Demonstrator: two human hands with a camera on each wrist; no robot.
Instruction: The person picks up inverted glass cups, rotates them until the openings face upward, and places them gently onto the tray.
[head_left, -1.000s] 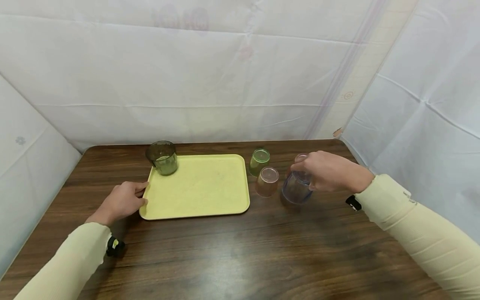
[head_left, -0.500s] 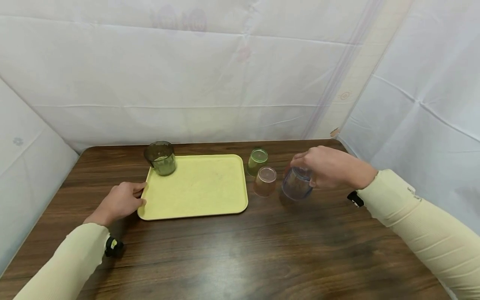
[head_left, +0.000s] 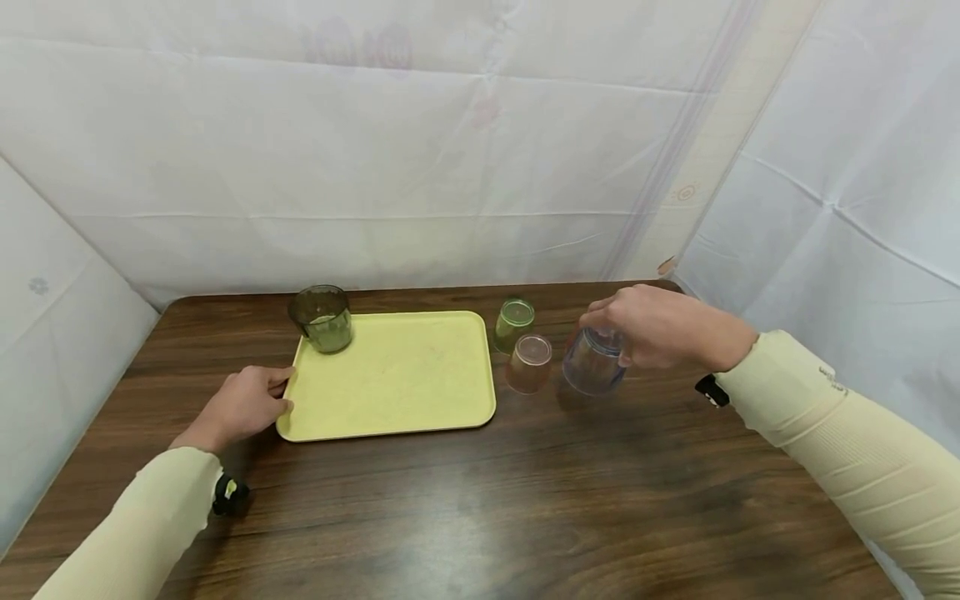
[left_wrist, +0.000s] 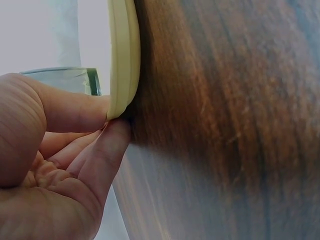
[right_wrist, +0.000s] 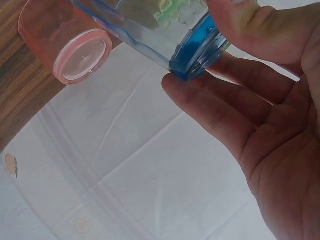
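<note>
Looking across the brown wooden desk [head_left: 465, 500], we see white sheeting hung round its far, left and right edges. Next in size comes the yellow tray [head_left: 397, 383], lying flat toward the far left part of the desk, its long side parallel to the far edge. Our left hand [head_left: 242, 406] pinches the tray's left rim near the near-left corner; the left wrist view shows the thumb above the rim and a finger curled under it. Our right hand [head_left: 652, 333], over the far right part of the desk, grips a blue cup [head_left: 594, 364] upside down by its base, fingers and thumb wrapped round the bottom; the cup is tilted and seems lifted just off the wood. A dark green cup [head_left: 322, 317] stands upright on the tray's far-left corner. Just left of the blue cup an upside-down pink cup [head_left: 529, 363] rests on the desk, and a light green cup [head_left: 514, 324], also inverted, sits just behind it, beside the tray's far-right corner.
</note>
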